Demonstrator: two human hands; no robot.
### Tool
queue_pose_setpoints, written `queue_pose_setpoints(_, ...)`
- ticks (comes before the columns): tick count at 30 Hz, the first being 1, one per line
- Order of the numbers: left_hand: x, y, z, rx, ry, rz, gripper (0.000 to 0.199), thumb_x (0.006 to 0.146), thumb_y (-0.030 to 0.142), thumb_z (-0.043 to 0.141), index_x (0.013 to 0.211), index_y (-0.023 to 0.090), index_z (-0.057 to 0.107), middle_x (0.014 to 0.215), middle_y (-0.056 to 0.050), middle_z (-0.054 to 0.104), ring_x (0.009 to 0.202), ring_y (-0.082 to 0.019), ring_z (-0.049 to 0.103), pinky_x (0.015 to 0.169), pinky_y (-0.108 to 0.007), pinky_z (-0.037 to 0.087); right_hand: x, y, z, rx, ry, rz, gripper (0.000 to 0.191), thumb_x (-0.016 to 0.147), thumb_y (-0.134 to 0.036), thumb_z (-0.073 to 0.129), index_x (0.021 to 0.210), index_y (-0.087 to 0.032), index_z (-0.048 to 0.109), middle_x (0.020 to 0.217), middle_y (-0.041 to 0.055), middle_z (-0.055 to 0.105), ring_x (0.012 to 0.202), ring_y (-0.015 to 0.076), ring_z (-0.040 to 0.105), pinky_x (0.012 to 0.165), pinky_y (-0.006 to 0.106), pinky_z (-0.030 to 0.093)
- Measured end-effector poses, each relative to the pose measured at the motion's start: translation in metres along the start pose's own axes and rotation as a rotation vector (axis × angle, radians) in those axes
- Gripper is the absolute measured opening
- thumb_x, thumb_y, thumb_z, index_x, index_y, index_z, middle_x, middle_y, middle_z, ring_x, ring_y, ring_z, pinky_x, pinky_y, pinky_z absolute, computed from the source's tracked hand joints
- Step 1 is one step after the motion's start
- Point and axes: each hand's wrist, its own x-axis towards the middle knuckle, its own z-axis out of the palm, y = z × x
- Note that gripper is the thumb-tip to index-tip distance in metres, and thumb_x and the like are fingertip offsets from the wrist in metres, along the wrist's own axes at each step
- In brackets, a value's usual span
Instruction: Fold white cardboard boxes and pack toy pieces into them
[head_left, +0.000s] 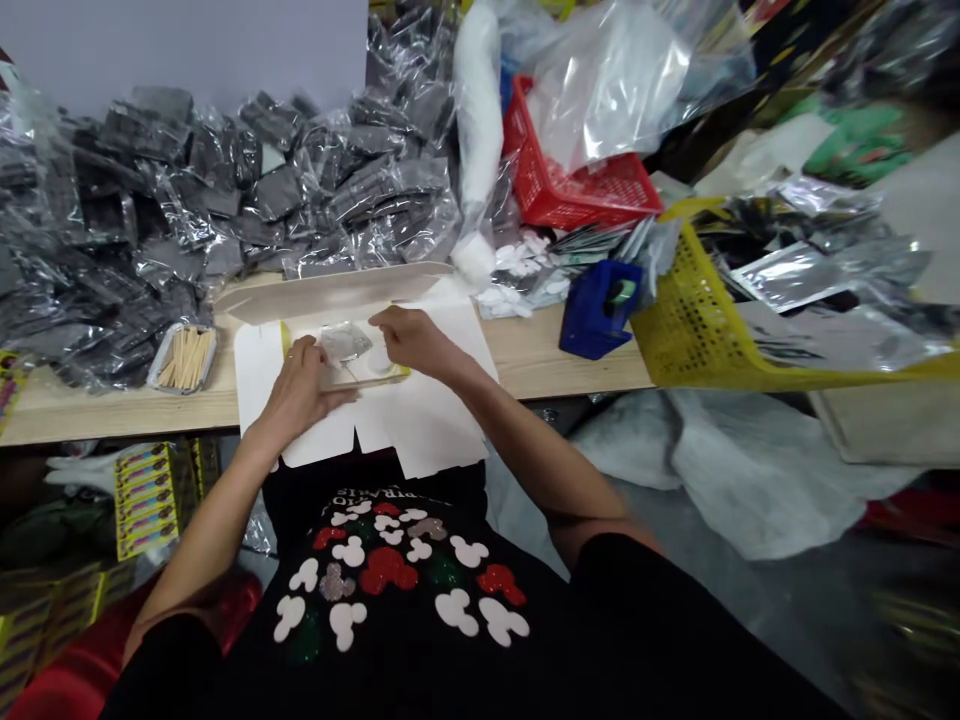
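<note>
An unfolded white cardboard box (pixel 439 425) lies on the wooden bench with its flaps spread. Inside it is a shallow pale tray (pixel 360 382) with yellowish edges. A clear plastic packet (pixel 345 342) and a small white round piece (pixel 379 358) lie in this tray. My left hand (pixel 300 385) grips the tray's left side, fingers bent over it and thumb along the near edge. My right hand (pixel 414 338) is closed over the tray's right part, index finger and thumb pinched near the far edge. What is in that pinch, if anything, is too small to make out.
Clear-wrapped dark grey packets (pixel 277 195) heap along the back. A dish of wooden sticks (pixel 186 358) stands left. To the right are a blue tape dispenser (pixel 596 310), a red basket (pixel 551 190) and a yellow basket (pixel 671 310) of silvery packets. The wooden bench (pixel 525 350) is narrow.
</note>
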Motion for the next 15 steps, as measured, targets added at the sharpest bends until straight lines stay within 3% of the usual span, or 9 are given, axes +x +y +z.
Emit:
queue_pose_setpoints(3, 0.009, 0.003, -0.002, 0.118, -0.158, 0.095, 0.083, 0.088, 0.060, 0.085, 0.151, 0.017, 0.053, 0.175, -0.024, 0.036, 0.162, -0.048, 0.034, 0.125, -0.063, 0.043, 0.000, -0.011, 0.007, -0.086, -0.098, -0.109, 0.052, 0.083, 0.002, 0.051, 0.126, -0.006, 0.078, 0.131, 0.0196, 0.077, 0.122, 0.0315, 0.072, 0.109, 0.042, 0.055)
queue_pose_setpoints(6, 0.017, 0.007, -0.004, 0.261, -0.362, 0.112, 0.066, 0.099, 0.057, 0.071, 0.152, 0.020, 0.059, 0.173, -0.020, 0.044, 0.159, -0.046, 0.043, 0.124, -0.064, 0.043, -0.004, -0.019, 0.002, -0.115, -0.152, -0.190, 0.049, 0.087, 0.001, 0.051, 0.126, -0.009, 0.078, 0.132, 0.0168, 0.077, 0.123, 0.0276, 0.070, 0.112, 0.039, 0.052)
queue_pose_setpoints(8, 0.018, 0.007, -0.004, 0.311, -0.381, 0.111, 0.054, 0.106, 0.052, 0.063, 0.151, 0.022, 0.061, 0.171, -0.016, 0.048, 0.154, -0.043, 0.050, 0.121, -0.060, 0.048, -0.009, -0.016, -0.011, -0.115, -0.129, -0.148, 0.047, 0.093, -0.003, 0.049, 0.127, -0.014, 0.079, 0.129, 0.0130, 0.079, 0.118, 0.0246, 0.072, 0.107, 0.036, 0.053)
queue_pose_setpoints(12, 0.013, 0.000, 0.000, 0.346, -0.280, 0.136, 0.046, 0.108, 0.044, 0.056, 0.148, 0.023, 0.066, 0.168, -0.015, 0.052, 0.149, -0.041, 0.057, 0.117, -0.059, 0.052, -0.012, 0.018, -0.063, -0.160, -0.040, 0.132, 0.044, 0.096, -0.008, 0.048, 0.122, -0.019, 0.082, 0.115, 0.0085, 0.083, 0.107, 0.0240, 0.076, 0.099, 0.034, 0.056)
queue_pose_setpoints(15, 0.014, -0.010, 0.005, 0.342, -0.234, 0.167, 0.046, 0.108, 0.044, 0.053, 0.147, 0.024, 0.068, 0.167, -0.018, 0.053, 0.145, -0.043, 0.061, 0.113, -0.063, 0.055, 0.000, 0.060, -0.121, -0.295, 0.178, 0.371, 0.046, 0.092, -0.006, 0.051, 0.125, -0.015, 0.082, 0.124, 0.0151, 0.081, 0.119, 0.0317, 0.075, 0.107, 0.042, 0.056)
